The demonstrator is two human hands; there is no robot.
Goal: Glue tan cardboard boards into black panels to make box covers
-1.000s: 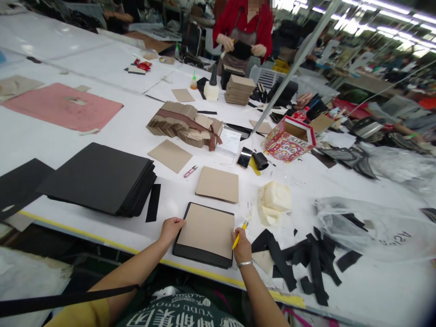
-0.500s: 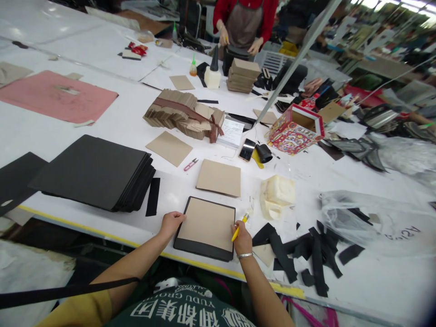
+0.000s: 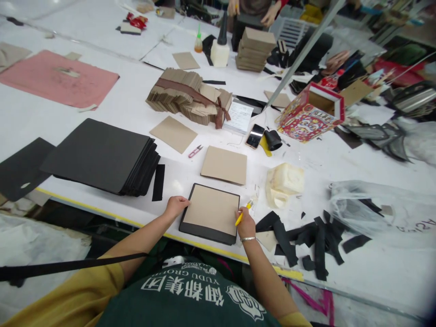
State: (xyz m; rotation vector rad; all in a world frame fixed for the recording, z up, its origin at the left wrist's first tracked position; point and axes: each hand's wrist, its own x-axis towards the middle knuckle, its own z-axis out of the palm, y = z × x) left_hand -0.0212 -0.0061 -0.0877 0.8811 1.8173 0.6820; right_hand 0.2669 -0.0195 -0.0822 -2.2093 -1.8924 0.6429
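A tan cardboard panel [image 3: 211,210] lies on a slightly larger black sheet [image 3: 207,233] near the table's front edge, with a wide black strip showing along the near side. My left hand [image 3: 177,206] has its fingers closed at the left edge of the panel and sheet. At the right edge, my right hand [image 3: 246,224] is closed around a yellow-handled brush [image 3: 240,218], its pale bristles pointing away from me. The fingers of that hand also touch the panel's side. Just beyond lies another stack of tan cardboard [image 3: 224,165].
A thick stack of black sheets [image 3: 98,154] stands left, beside a black strip [image 3: 158,182]. To the right are a cut-open plastic container [image 3: 285,184], black scraps [image 3: 318,240] and a plastic bag [image 3: 381,204]. Thread snips [image 3: 195,151] and a phone [image 3: 255,136] lie farther back. A co-worker's hands [image 3: 270,14] show beyond.
The camera's view has tilted downward, so the table's things sit higher in the picture. Both hands stay at the panel's two sides, and the brush remains in my right hand.
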